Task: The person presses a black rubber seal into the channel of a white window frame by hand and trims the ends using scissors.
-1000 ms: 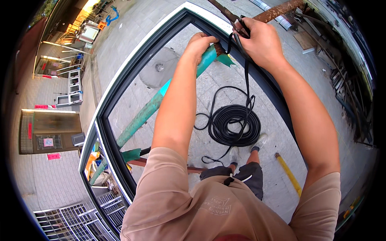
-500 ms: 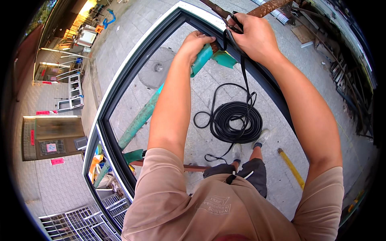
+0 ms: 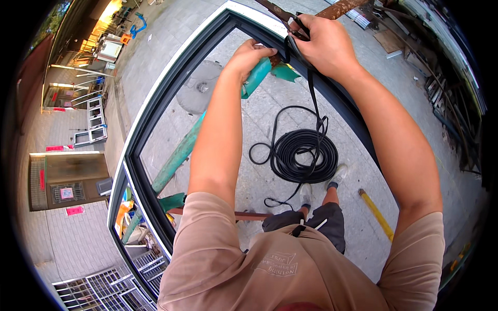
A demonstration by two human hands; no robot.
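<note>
Fingers of your left hand [image 3: 245, 61] bend close together at the window frame [image 3: 132, 155], what they pinch hidden. Black strip [image 3: 312, 88] runs from its coil [image 3: 284, 168] on the paving [image 3: 259, 119] to your right hand [image 3: 327, 46], wrapped round scissors [image 3: 280, 13] best angled off your thumb; any containers' contents are too small to tell.

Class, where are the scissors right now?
In the head view, the scissors are at the top, slightly right of centre, held in the right hand, with the rusty pipe to their right.
</note>
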